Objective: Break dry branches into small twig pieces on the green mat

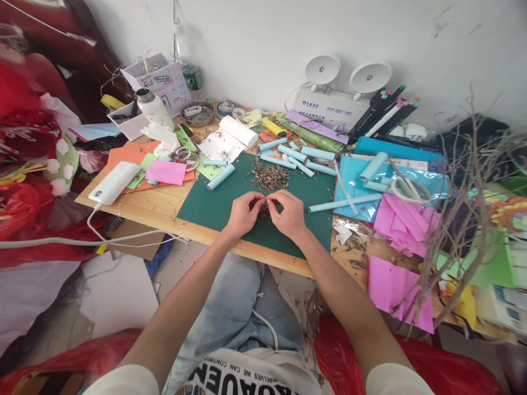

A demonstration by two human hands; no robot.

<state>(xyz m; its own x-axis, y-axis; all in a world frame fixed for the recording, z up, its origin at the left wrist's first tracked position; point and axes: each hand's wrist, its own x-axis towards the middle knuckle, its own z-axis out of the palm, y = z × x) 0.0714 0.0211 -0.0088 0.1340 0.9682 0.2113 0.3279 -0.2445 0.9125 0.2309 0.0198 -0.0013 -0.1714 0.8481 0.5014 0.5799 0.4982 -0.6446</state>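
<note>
The step in hand looks like picking over dried, brown plant scraps (270, 175), which lie in one main heap near the middle of the green cutting mat (206, 203), with a smaller cluster under the fingertips and loose bits scattered about. The left hand (245, 213) and right hand (289, 214) meet just in front of the heap, above the mat's near part. Each grip is narrowed to a thumb-and-finger pinch, the two almost tip to tip, but the fingers screen what lies between, so I cannot tell how fully either closes or whether it has hold of a scrap. From here the next move seems to call for light, precise fingertip work, with the wrists clear of the heap. By count: two hands, one mat, one main heap, and at least ten pale blue paper tubes (221, 177), some overlapping, two of them left of the heap and most of the rest beyond it and to its right. The table (162, 211) also carries one white power bank (115, 182), one white bottle (155, 108) and one emergency light (319, 104) with two round lamp heads (323, 69).
</note>
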